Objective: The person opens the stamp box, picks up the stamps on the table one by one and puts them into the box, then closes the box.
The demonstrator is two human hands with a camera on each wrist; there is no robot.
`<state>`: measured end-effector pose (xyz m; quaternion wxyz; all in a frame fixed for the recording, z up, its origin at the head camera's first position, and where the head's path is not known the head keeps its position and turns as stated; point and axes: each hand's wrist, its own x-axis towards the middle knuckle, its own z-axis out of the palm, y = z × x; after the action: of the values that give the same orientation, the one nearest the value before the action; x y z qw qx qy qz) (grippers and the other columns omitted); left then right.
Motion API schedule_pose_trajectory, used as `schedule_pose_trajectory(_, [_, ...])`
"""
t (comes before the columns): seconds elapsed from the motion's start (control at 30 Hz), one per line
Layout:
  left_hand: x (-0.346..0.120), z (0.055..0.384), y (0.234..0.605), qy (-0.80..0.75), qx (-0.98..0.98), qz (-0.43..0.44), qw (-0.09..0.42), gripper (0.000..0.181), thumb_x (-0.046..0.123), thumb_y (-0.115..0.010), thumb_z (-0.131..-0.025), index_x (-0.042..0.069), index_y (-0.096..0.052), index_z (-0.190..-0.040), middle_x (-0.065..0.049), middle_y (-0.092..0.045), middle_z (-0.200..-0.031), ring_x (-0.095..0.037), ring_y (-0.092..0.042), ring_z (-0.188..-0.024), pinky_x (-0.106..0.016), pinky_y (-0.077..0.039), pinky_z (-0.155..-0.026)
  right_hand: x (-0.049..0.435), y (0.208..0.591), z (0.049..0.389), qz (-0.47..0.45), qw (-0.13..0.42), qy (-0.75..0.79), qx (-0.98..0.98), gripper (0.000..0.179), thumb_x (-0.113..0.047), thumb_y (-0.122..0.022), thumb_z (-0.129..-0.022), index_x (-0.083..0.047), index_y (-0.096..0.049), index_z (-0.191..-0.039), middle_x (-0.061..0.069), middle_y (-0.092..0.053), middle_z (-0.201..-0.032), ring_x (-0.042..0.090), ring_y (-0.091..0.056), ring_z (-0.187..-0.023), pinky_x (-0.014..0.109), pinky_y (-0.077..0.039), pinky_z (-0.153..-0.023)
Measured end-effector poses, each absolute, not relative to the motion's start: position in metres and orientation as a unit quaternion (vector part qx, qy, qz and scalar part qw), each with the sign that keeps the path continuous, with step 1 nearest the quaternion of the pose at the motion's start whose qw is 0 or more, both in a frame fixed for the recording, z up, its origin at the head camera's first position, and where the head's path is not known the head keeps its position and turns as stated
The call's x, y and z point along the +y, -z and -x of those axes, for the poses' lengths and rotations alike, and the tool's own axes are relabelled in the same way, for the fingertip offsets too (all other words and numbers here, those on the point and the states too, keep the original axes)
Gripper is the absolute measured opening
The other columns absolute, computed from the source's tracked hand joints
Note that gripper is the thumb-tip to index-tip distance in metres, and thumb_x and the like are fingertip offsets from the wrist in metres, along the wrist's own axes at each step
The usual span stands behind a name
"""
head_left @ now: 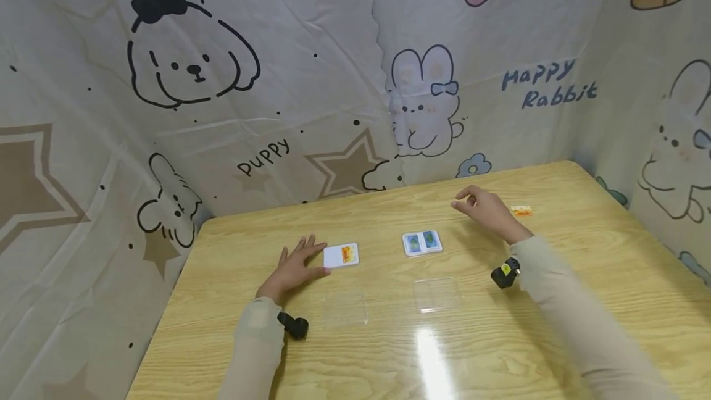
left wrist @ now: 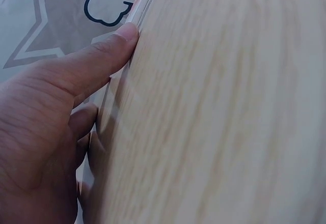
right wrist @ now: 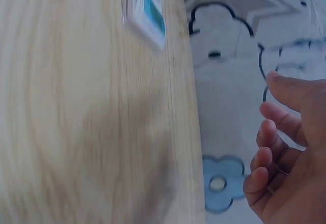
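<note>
Left hand (head_left: pixel 295 268): thumb and index finger are pinching the left end of a white case (head_left: pixel 333 257); an orange card (head_left: pixel 349 254) is lying on its right half. Right hand (head_left: pixel 489 210) is hovering, fingers loosely curled, free, between a case with blue pictures (head_left: pixel 422 243) and a loose orange piece (head_left: pixel 521 210). Clear plastic pieces (head_left: pixel 437 295) are lying nearer the person
</note>
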<state>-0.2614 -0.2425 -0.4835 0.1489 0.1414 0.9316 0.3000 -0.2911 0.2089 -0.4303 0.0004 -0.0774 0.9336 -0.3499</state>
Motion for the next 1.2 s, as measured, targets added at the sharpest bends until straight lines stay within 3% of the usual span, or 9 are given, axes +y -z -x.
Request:
schedule_pose_trajectory(0.3, [-0.244, 0.26, 0.485, -0.299, 0.932, -0.141, 0.148, 0.076, 0.048, -0.069, -0.085, 0.024, -0.037, -0.15, -0.008, -0.007, -0.164, -0.03, 0.003, -0.152, -0.058, 0.014, -0.117, 0.263, 0.438, 0.288, 0.04, 0.019, 0.347, 0.937, 0.052, -0.042, -0.049, -0.1, 0.003, -0.053, -0.126, 0.022, -0.054, -0.108, 0.03, -0.051, -0.092, 0.033, -0.042, -0.072])
schedule_pose_trajectory(0.5, [-0.244, 0.26, 0.487, -0.305, 0.93, -0.144, 0.147, 0.076, 0.048, -0.068, -0.086, 0.024, -0.036, -0.15, -0.007, -0.007, -0.164, -0.03, 0.003, -0.152, -0.058, 0.015, -0.117, 0.287, 0.446, 0.288, 0.021, 0.012, 0.341, 0.94, 0.053, -0.041, -0.048, -0.1, 0.004, -0.052, -0.127, 0.028, -0.053, -0.116, 0.037, -0.052, -0.101, 0.046, -0.045, -0.081])
schedule_pose_trajectory(0.63, [-0.244, 0.261, 0.489, -0.306, 0.93, -0.146, 0.143, 0.076, 0.049, -0.068, -0.085, 0.024, -0.037, -0.15, -0.007, -0.007, -0.164, -0.03, 0.003, -0.152, -0.058, 0.015, -0.117, 0.304, 0.458, 0.287, -0.001, -0.007, 0.338, 0.941, 0.053, -0.041, -0.046, -0.101, 0.006, -0.053, -0.126, 0.031, -0.054, -0.116, 0.039, -0.053, -0.1, 0.049, -0.045, -0.081])
schedule_pose_trajectory(0.87, [-0.245, 0.261, 0.488, -0.303, 0.93, -0.148, 0.146, 0.076, 0.05, -0.067, -0.086, 0.025, -0.036, -0.15, -0.006, -0.006, -0.164, -0.029, 0.004, -0.152, -0.057, 0.016, -0.117, 0.32, 0.475, 0.282, -0.021, -0.057, 0.326, 0.943, 0.049, -0.034, -0.05, -0.1, 0.011, -0.057, -0.118, 0.037, -0.059, -0.11, 0.047, -0.048, -0.096, 0.054, -0.028, -0.084])
schedule_pose_trajectory(1.2, [-0.245, 0.26, 0.486, -0.298, 0.932, -0.14, 0.15, 0.076, 0.048, -0.068, -0.086, 0.025, -0.035, -0.151, -0.006, -0.006, -0.164, -0.028, 0.004, -0.152, -0.057, 0.015, -0.118, 0.325, 0.485, 0.284, -0.053, -0.052, 0.34, 0.938, 0.053, -0.036, -0.047, -0.1, 0.01, -0.053, -0.125, 0.038, -0.056, -0.116, 0.052, -0.047, -0.105, 0.06, -0.032, -0.092])
